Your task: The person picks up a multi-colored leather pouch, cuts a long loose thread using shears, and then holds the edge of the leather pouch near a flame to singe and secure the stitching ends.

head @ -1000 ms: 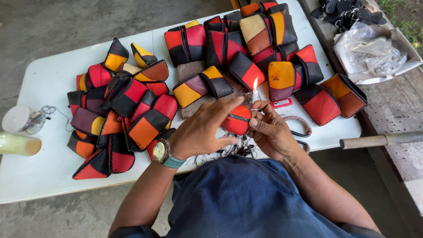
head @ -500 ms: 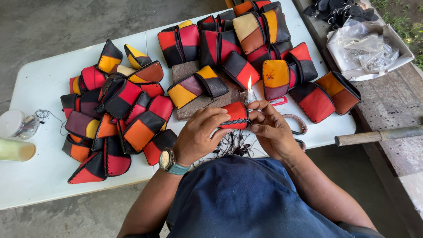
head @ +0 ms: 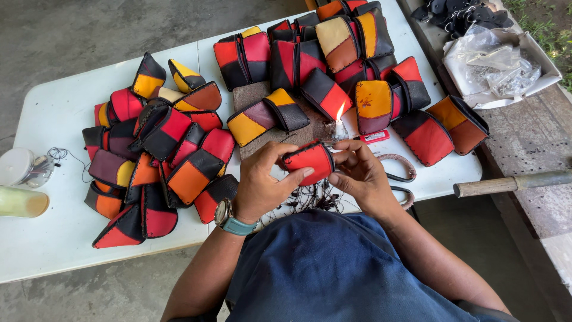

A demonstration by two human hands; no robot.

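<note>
The red pouch, a small leather purse with black trim, sits gripped between both hands just above the near edge of the white table. The left hand is closed on the pouch's left side, thumb pressing its lower edge and fingers curled over the top; a watch with a teal strap is on that wrist. The right hand pinches the pouch's right end between thumb and fingertips. Directly below the pouch, at the table edge, lies a tangle of dark thread scraps. Just right of the pouch, past the right hand, a coiled braided cord rests on the table. Just beyond the pouch a small candle burns with a lit flame, standing on a grey stone slab; a small red lighter lies beside it. Left of the pouch is a heap of patchwork pouches in red, orange, black and yellow. Beyond the pouch, further up the table, a second cluster of larger patchwork pouches spreads toward the far edge. Far left of the pouch stand a clear lidded cup and a pale bottle. Far right, off the table, a wooden handle lies on a bench, with a box of crumpled plastic bags beyond it.
</note>
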